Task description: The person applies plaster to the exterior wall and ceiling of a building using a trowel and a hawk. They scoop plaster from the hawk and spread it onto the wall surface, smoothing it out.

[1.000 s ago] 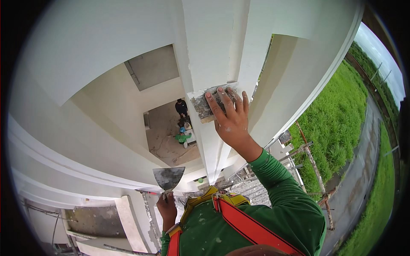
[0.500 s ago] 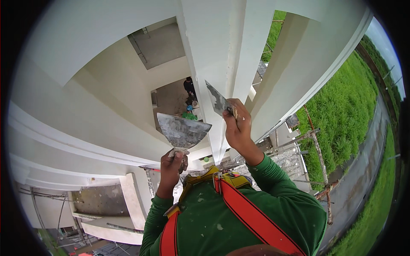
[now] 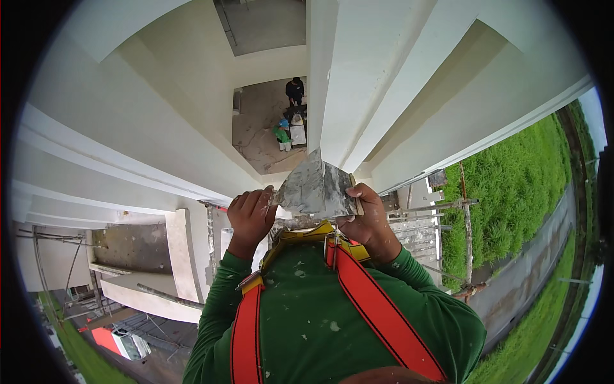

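Observation:
In front of my chest, my left hand point(image 3: 251, 217) is closed on the handle of a triangular putty knife point(image 3: 300, 192), its putty-smeared blade pointing right. My right hand point(image 3: 372, 227) grips a wide flat scraper point(image 3: 340, 189) by its edge, thumb on the face. The two blades meet and overlap, the putty knife's edge lying across the scraper. I wear a green long-sleeved shirt spotted with paint, and a harness point(image 3: 382, 307) with red straps and yellow pads.
A white column point(image 3: 352, 57) and beams point(image 3: 96, 153) surround me. Far below, two people point(image 3: 281, 134) are by some containers. Scaffold poles point(image 3: 467, 237) stand at the right, beyond them grass point(image 3: 511, 166) and a road. More scaffolding and a ledge point(image 3: 147, 297) are at lower left.
My right hand with the scraper has come down from the column to chest height. My left hand's putty knife has turned rightward, and the two blades now meet. The view has shifted.

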Motion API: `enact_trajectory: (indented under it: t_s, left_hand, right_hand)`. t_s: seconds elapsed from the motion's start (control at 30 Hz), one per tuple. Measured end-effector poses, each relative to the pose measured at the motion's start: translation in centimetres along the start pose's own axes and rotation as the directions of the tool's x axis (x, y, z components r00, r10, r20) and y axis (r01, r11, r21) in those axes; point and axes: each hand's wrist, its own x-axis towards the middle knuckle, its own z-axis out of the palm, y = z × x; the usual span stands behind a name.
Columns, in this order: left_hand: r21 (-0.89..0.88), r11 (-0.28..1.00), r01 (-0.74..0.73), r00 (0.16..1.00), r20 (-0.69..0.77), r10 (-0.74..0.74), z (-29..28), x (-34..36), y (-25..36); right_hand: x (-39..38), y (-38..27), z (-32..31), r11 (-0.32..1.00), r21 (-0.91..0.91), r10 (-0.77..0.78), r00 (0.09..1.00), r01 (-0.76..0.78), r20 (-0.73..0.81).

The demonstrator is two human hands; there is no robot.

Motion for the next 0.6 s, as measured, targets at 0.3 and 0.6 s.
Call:
enact_trajectory:
  t_s: [0.3,0.6]
  left_hand:
    - [-0.213,0.572,0.792,0.61,0.245,-0.754,2.9,-12.7,-1.5]
    - [0.027,0.064,0.998,0.054,0.267,-0.962,8.2,-35.2,2.0]
  right_hand:
    - [3.2,-4.7,-4.7,0.948,-0.127,-0.305,0.947,0.292,-0.103]
    - [4.7,-3.3,-9.9,0.814,-0.503,-0.381,0.921,0.291,-0.083]
